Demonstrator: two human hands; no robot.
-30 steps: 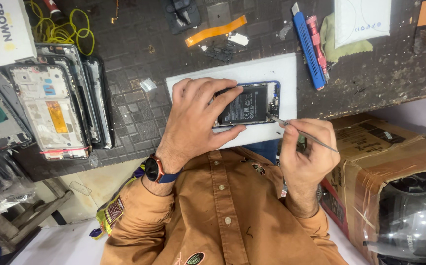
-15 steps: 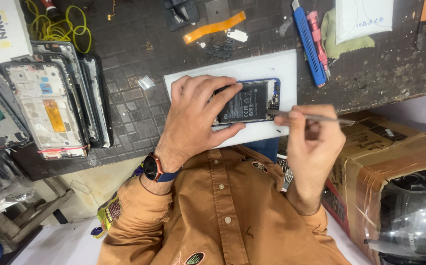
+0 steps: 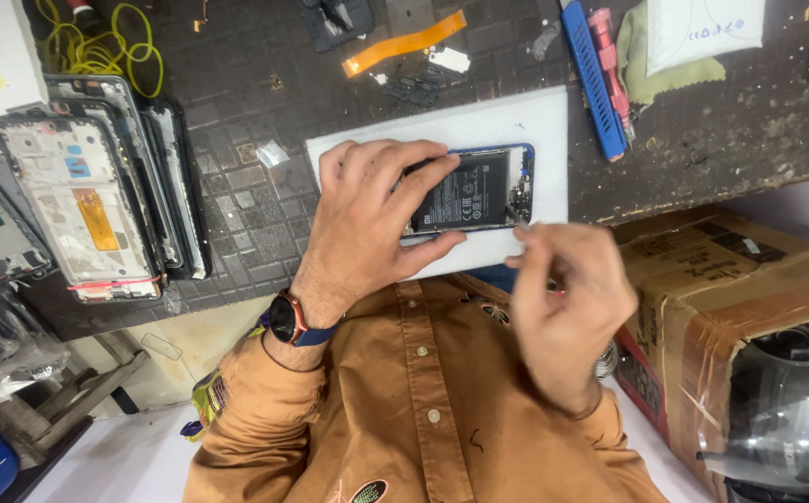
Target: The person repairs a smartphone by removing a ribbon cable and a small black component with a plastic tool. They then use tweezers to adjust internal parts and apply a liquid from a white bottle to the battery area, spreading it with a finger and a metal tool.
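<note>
An opened blue phone (image 3: 471, 192) with its black battery showing lies on a white mat (image 3: 516, 119) on the dark workbench. My left hand (image 3: 367, 216), with a watch (image 3: 285, 319) at the wrist, lies across the phone's left part and holds it down. Just below the phone's lower right corner is my right hand (image 3: 567, 300), blurred, its fingertips pinched together. The thin metal tool it held a moment ago is hidden in the blur.
A stack of stripped phone frames (image 3: 97, 200) lies at the left, with yellow cable (image 3: 97, 47) behind it. A blue pry tool (image 3: 593, 79), a pink screwdriver (image 3: 612, 70) and an orange flex strip (image 3: 404, 44) lie beyond the mat. A cardboard box (image 3: 730, 289) stands at the right.
My right hand has turned and drawn slightly down from the phone's right edge, and the thin metal tool no longer shows. My left hand has stayed on the phone.
</note>
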